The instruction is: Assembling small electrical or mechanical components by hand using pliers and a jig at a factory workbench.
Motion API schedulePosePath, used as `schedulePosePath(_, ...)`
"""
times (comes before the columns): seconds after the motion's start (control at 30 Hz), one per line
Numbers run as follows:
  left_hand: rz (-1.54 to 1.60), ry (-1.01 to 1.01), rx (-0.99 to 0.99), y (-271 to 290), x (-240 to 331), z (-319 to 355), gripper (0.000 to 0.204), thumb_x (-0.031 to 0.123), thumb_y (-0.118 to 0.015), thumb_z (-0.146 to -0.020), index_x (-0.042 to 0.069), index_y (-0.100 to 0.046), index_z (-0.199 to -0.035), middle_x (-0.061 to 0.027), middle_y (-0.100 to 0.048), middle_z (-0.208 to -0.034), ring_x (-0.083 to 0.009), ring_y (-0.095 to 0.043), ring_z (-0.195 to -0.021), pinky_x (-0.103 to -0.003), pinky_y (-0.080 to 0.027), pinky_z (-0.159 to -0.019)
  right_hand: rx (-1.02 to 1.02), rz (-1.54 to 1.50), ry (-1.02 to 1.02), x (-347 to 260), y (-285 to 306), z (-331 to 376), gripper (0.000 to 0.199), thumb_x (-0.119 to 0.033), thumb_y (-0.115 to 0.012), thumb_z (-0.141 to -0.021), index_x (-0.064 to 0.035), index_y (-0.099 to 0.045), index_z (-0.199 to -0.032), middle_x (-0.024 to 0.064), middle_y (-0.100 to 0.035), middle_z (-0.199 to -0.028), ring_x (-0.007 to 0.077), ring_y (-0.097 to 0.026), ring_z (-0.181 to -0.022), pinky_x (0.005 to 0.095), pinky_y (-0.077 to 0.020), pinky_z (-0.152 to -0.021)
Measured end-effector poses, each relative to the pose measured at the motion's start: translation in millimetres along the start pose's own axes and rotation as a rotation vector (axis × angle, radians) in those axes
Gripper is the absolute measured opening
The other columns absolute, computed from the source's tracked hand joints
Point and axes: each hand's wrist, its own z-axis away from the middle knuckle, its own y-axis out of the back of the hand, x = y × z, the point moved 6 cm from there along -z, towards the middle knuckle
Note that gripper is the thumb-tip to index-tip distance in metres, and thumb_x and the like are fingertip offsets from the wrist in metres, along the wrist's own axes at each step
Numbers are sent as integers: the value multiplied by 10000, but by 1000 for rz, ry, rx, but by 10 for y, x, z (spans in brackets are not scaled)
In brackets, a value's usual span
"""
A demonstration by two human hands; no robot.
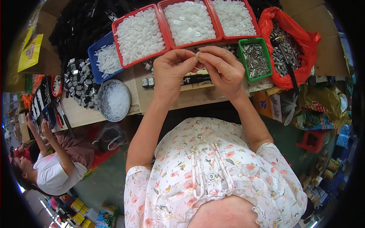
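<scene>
My left hand (171,74) and my right hand (225,70) meet above the table edge. Both are closed in a pinch, fingertips together on a small white part (197,57); fingers cover most of it, so its exact kind is unclear. Beneath them a dark elongated piece (195,79) lies on the cardboard-coloured work surface (175,98). Left of that piece sit two small metallic blocks (147,82). Just beyond my hands stand red trays (167,48) heaped with small white plastic pieces. A green basket (270,68) of metal pins stands close to my right hand.
On the left are a blue bin (91,57) of white tubes, a round metal dish (128,106) of translucent bits and a pile of metallic blocks (78,81). A red plastic bag (310,38) of grey parts stands right. A co-worker (64,167) sits at far left.
</scene>
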Motion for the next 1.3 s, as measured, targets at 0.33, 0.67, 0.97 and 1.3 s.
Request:
schedulePosePath(0.33, -320, -246, -68, -53, 87, 118, 169, -56, -713, -880, -59, -698, -1048, -65, -715, -965, -126, -694, -851, -232, -569, -767, -129, -490, -505, 270, -5, 129, 119, 12, -715, -881, 30, -713, -998, 77, -691, -972, 136, -650, -887, 267, -519, -780)
schedulePosePath(0.67, -547, -383, -96, -26, 117, 181, 297, 75, -839, -777, 19, -740, -1051, -64, -698, -944, -123, -656, -824, -257, -520, -665, -128, -451, -376, 157, -23, 213, 117, 50, -723, -827, 16, -720, -939, 86, -694, -925, 177, -655, -874, 287, -517, -768)
schedulePosePath(0.97, -841, -516, -6, 180, 145, 392, 372, 105, -868, -710, 21, -741, -1050, -92, -679, -1007, -195, -625, -881, -314, -497, -738, -182, -234, -265, 78, -181, 386, 148, 34, -745, -786, -3, -720, -927, 119, -665, -1029, 243, -657, -945, 326, -514, -779)
schedulePosePath(1.3, -1032, -638, 57, 393, 109, 569, 325, 131, -852, -693, 36, -733, -980, -86, -659, -946, -295, -571, -945, -404, -477, -810, -319, 29, -181, 13, -341, 468, 153, -15, -762, -752, -35, -705, -892, 82, -666, -1018, 280, -631, -966, 390, -471, -802)
